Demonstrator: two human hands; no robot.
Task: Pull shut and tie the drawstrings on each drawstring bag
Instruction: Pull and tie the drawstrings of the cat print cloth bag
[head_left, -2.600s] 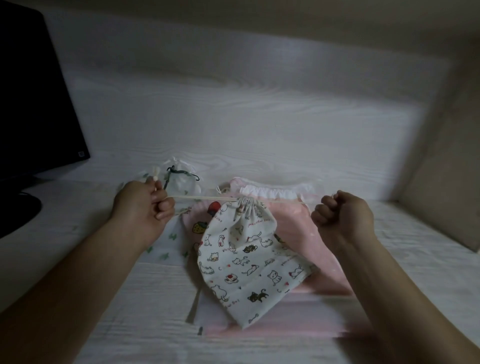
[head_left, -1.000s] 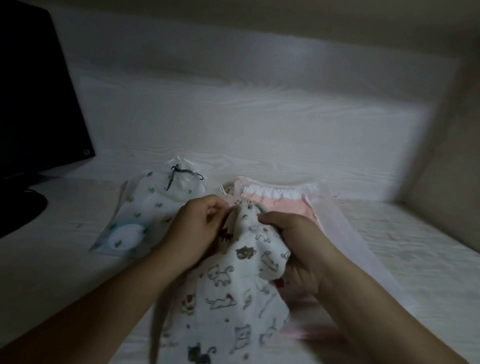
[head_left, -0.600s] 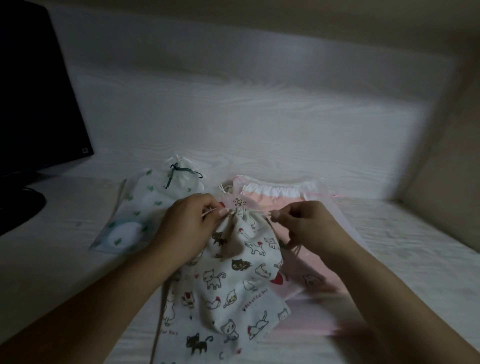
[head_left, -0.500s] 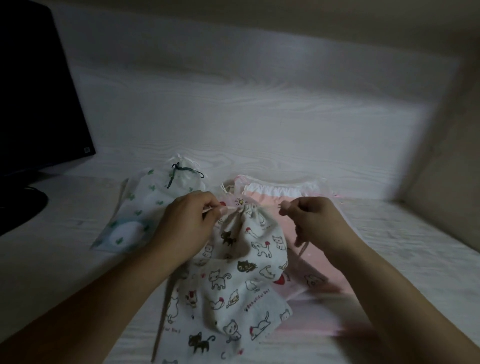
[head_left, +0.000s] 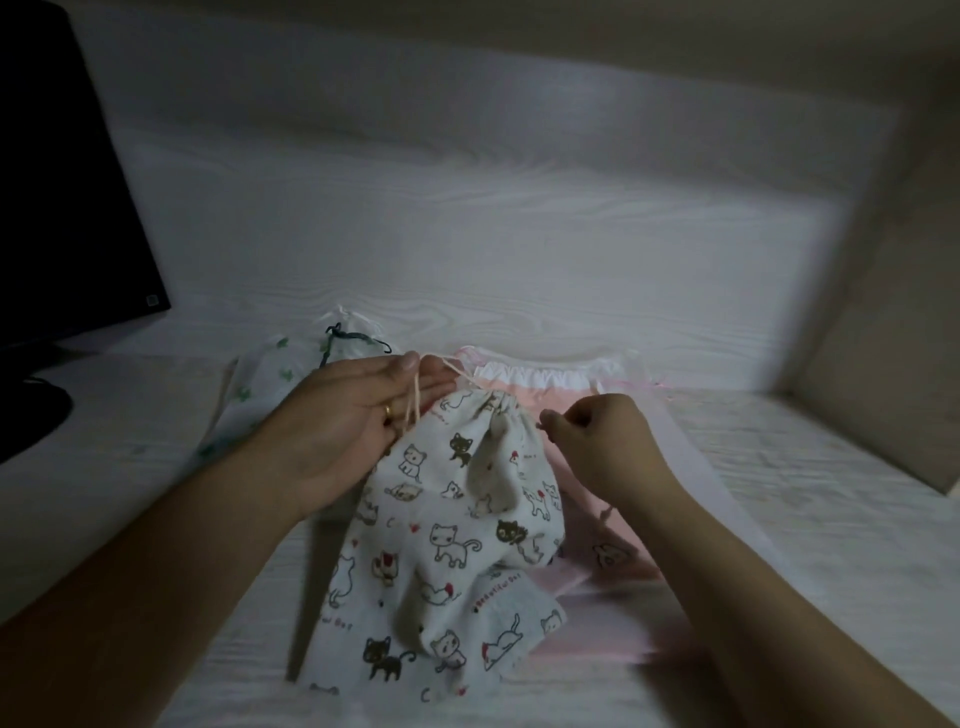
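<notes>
Head view looks down on a pale wood-grain desk, with a dark monitor filling the upper left of the frame. Three bags lie at the centre. Largest is the pink bag, spread flat at centre right with its white gathered top toward the back; its mouth looks only loosely drawn, so it probably waits its turn. On top of it lies the cat-print bag, its neck bunched tight just above the frame's centre, which suggests the pulling is done and the knot is what remains. At centre left, partly under the forearm, sits the small leaf-print bag, its dark cord seemingly already tied.

The left hand is spread with straight fingers, and the cream drawstring runs looped over them, likely to keep a loop open for tying. The right hand, just right of the neck, has its fingers curled in a pinch, presumably on the other cord end, though that end is too thin and dim to make out.
</notes>
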